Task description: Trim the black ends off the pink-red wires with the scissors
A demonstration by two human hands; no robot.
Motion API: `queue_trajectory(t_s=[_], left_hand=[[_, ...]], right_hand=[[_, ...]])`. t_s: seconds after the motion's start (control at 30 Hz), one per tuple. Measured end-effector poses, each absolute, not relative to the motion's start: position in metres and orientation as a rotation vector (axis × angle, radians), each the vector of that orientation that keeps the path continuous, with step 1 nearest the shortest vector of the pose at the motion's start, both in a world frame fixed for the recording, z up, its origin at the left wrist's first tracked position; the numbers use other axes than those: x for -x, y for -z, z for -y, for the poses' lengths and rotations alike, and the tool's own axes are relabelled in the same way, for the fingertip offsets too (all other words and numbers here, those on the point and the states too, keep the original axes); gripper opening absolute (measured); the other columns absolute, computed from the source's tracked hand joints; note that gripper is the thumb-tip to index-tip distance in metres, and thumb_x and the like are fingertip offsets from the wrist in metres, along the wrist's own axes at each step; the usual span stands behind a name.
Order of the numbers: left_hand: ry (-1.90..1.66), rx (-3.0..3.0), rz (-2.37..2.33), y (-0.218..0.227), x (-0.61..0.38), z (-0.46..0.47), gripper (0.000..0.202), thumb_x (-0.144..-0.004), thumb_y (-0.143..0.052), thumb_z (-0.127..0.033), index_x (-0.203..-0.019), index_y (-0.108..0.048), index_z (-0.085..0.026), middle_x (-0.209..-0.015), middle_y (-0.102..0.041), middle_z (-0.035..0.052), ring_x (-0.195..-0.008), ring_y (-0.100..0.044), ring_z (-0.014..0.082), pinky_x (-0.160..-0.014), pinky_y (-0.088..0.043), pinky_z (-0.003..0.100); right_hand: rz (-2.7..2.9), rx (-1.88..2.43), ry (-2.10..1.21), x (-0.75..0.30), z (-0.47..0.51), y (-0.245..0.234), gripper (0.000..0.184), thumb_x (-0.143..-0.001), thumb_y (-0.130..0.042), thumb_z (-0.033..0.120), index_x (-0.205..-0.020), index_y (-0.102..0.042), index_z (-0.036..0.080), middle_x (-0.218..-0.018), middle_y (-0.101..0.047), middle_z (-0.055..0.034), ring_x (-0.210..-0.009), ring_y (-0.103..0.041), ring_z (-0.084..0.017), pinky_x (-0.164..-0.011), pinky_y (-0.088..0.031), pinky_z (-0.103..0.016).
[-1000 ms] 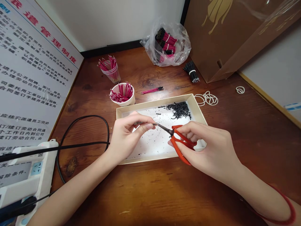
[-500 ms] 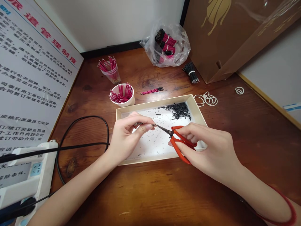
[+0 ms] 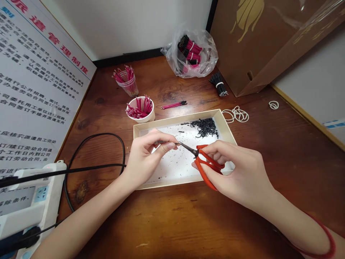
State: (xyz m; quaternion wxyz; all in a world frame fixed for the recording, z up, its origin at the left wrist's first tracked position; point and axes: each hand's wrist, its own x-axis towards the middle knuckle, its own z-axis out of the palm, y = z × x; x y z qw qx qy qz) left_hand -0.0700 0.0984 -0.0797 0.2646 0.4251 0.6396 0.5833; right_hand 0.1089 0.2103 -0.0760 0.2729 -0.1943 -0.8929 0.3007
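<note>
Pinched between the thumb and fingers of my left hand (image 3: 141, 160) is a small dark strip with a row of round marks (image 3: 161, 142); the fingers cover part of it. My right hand (image 3: 241, 169) grips a pair of red-handled scissors (image 3: 201, 169), fingers and thumb around the handles. Their dark, narrow blades point left, and the tips meet the strip's end at my left fingertips. Whether the tips touch it, I cannot tell. Both hands are above a shallow cream box (image 3: 178, 118) with a white bottom, where tiny dark bits lie scattered and black cut pieces (image 3: 205, 127) form a heap.
Behind the box stand a white cup (image 3: 140, 109) and a clear cup (image 3: 126, 84) of pink wires. Several loose pink wires (image 3: 174, 105), a plastic bag (image 3: 190, 54), a black wire bundle (image 3: 219, 84) and white bands (image 3: 239, 114) lie nearby. A black cable (image 3: 94, 135) loops left.
My right hand and the scissors have shifted very slightly left. The left hand stays in place with the strip.
</note>
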Motion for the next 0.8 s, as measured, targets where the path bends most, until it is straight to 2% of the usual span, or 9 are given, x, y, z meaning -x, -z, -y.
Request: queue_trajectory(t_s=[0.27,0.47,0.6,0.7,0.8], left_hand=[[-1.576,-1.119,-1.728,0.078,0.07,-0.098,0.012,-0.082,-0.072,-0.012,-0.076,-0.077,-0.021,-0.072,-0.074,-0.0017,-0.071,-0.065,0.01,-0.066,-0.05,0.019],[-1.655,-0.955,-1.773,0.079,0.069,-0.101,0.004,-0.08,-0.077,-0.021,-0.08,-0.074,-0.018,-0.076,-0.074,0.0005,-0.069,-0.065,0.0106,-0.065,-0.05,0.021],[-1.736,-0.879,-1.81,0.08,0.07,-0.102,0.011,-0.079,-0.079,-0.024,-0.082,-0.071,-0.018,-0.078,-0.07,-0.0002,-0.071,-0.061,0.0099,-0.067,-0.047,0.021],[-1.746,-0.904,-1.795,0.081,0.07,-0.101,0.01,-0.08,-0.076,-0.024,-0.081,-0.069,-0.018,-0.079,-0.068,-0.0007,-0.073,-0.059,0.0095,-0.068,-0.045,0.021],[-1.731,-0.942,-1.793,0.08,0.07,-0.101,0.008,-0.079,-0.075,-0.023,-0.079,-0.069,-0.018,-0.078,-0.068,-0.0011,-0.07,-0.056,0.0092,-0.067,-0.044,0.022]], right_hand=[[2.374,0.518,-0.846,-0.108,-0.21,0.079,0.014,-0.08,-0.069,0.013,-0.079,-0.058,0.022,-0.063,-0.063,0.0049,-0.05,-0.049,-0.008,-0.047,-0.043,-0.022],[2.282,0.598,-0.884,-0.106,-0.22,0.075,0.012,-0.081,-0.07,0.019,-0.082,-0.058,0.022,-0.062,-0.057,0.0043,-0.05,-0.049,-0.009,-0.048,-0.043,-0.024],[2.544,0.603,-0.692,-0.099,-0.241,0.07,0.01,-0.082,-0.064,0.027,-0.078,-0.056,0.021,-0.065,-0.061,0.0008,-0.054,-0.052,-0.012,-0.05,-0.04,-0.026],[2.936,0.558,-0.51,-0.091,-0.253,0.068,0.017,-0.079,-0.063,0.025,-0.065,-0.054,0.021,-0.064,-0.063,-0.001,-0.051,-0.05,-0.013,-0.046,-0.029,-0.027],[3.121,0.569,-0.294,-0.087,-0.255,0.066,0.015,-0.082,-0.062,0.026,-0.069,-0.058,0.02,-0.068,-0.064,-0.0022,-0.053,-0.049,-0.014,-0.046,-0.024,-0.027]])
